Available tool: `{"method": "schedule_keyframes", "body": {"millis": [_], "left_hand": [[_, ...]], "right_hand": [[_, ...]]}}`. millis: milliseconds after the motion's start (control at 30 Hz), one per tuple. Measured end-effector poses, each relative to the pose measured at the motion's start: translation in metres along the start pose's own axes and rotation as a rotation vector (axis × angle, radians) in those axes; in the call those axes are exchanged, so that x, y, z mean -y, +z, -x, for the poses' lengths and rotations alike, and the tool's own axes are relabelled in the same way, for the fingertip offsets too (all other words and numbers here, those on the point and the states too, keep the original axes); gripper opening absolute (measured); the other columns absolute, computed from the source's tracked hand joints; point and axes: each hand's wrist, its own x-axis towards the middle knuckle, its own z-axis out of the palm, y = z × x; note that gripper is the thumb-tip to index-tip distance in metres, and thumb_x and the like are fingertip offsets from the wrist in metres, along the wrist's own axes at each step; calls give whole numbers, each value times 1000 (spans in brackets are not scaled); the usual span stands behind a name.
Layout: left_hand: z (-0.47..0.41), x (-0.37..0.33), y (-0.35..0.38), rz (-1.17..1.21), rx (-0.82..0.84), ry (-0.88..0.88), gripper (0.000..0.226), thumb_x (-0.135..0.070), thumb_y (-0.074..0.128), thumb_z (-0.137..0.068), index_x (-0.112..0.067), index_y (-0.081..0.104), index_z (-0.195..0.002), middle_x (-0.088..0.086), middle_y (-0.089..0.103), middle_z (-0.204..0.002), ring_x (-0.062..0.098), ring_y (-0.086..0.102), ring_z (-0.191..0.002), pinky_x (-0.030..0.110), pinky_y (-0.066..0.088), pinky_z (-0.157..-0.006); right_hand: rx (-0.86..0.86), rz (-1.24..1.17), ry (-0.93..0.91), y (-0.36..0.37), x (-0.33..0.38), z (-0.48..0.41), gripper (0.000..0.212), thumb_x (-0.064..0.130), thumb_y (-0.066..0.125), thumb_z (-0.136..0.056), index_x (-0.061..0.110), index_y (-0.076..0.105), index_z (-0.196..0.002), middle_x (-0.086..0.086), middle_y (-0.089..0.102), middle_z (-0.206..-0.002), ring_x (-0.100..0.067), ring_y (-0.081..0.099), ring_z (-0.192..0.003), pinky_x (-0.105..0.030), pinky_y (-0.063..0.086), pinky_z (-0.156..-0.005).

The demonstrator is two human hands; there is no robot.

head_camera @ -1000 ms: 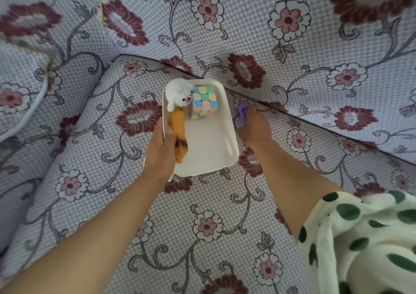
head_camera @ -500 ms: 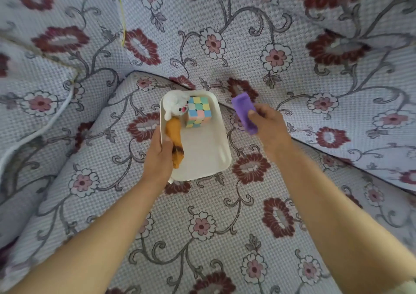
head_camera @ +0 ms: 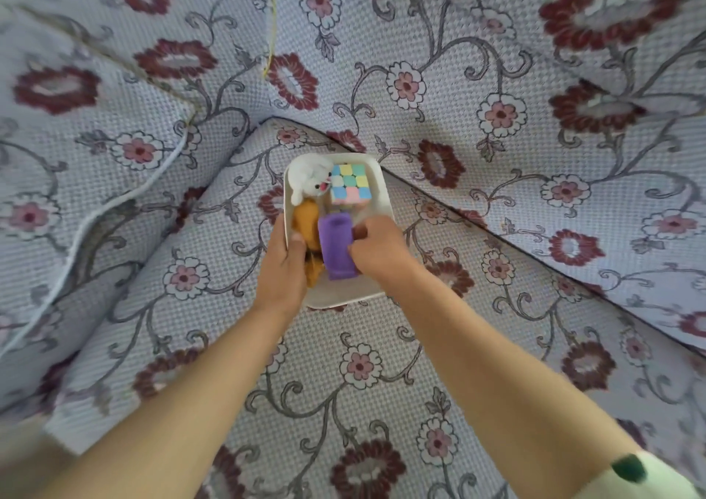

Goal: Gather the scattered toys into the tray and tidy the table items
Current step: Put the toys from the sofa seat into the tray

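A white rectangular tray point(head_camera: 376, 181) lies on the flowered sofa seat. Inside it, at the far end, sit a white plush toy point(head_camera: 309, 178) and a pastel puzzle cube point(head_camera: 350, 184). An orange plush piece point(head_camera: 305, 223) runs along the tray's left side. My left hand point(head_camera: 280, 265) grips the tray's left rim, thumb inside touching the orange piece. My right hand point(head_camera: 376, 248) holds a purple block point(head_camera: 336, 246) over the middle of the tray; whether the block rests on the tray floor I cannot tell.
The tray sits in the corner of a seat cushion point(head_camera: 191, 269) covered in lilac fabric with dark red flowers. The backrest point(head_camera: 496, 78) rises behind and to the right, an armrest point(head_camera: 76, 116) on the left. A white cord point(head_camera: 95, 216) runs down the left side.
My right hand picked the purple block up from the seat right of the tray, lifted it, and brought it left into the tray. My left hand kept its grip on the rim.
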Motion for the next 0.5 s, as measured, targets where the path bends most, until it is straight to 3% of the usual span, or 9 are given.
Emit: {"method": "schedule_keyframes", "body": {"millis": [100, 233, 300, 400, 500], "left_hand": [[5, 5, -13, -7, -36, -22, 39, -23, 33, -102, -17, 44, -139, 5, 55, -132, 20, 51, -121, 42, 39, -106], [10, 12, -30, 17, -43, -3, 39, -22, 32, -103, -18, 43, -140, 1, 57, -129, 15, 53, -118, 29, 42, -101], [11, 18, -40, 26, -56, -18, 39, -24, 32, -103, -17, 43, -140, 3, 56, -130, 17, 52, -119, 32, 42, -101], [16, 24, -58, 51, -92, -28, 37, -24, 33, -103, -19, 46, -137, -3, 60, -119, 6, 56, -105, 23, 44, -89], [19, 30, -76, 75, -122, -41, 35, -24, 33, -102, -19, 48, -133, -7, 61, -109, -6, 55, -94, 15, 44, -81]], "right_hand": [[-8, 81, -9, 14, 8, 1, 12, 0, 55, -78, 7, 63, -73, 1, 53, -59, -16, 51, -60, -19, 33, -43], [-17, 101, -74, 32, 19, 4, 13, 1, 56, -78, 1, 67, -85, -8, 66, -79, -17, 50, -64, -18, 35, -46], [-9, 100, -113, 40, 25, 7, 11, 2, 54, -80, 4, 64, -82, -5, 65, -80, -17, 53, -68, -22, 35, -48], [14, 126, -210, 52, 36, 14, 18, 1, 47, -83, 6, 63, -78, -2, 58, -74, -18, 51, -68, -15, 33, -47], [56, 130, -294, 64, 47, 21, 21, -2, 45, -85, 3, 66, -85, -4, 59, -82, -16, 51, -70, -7, 33, -46]]}}
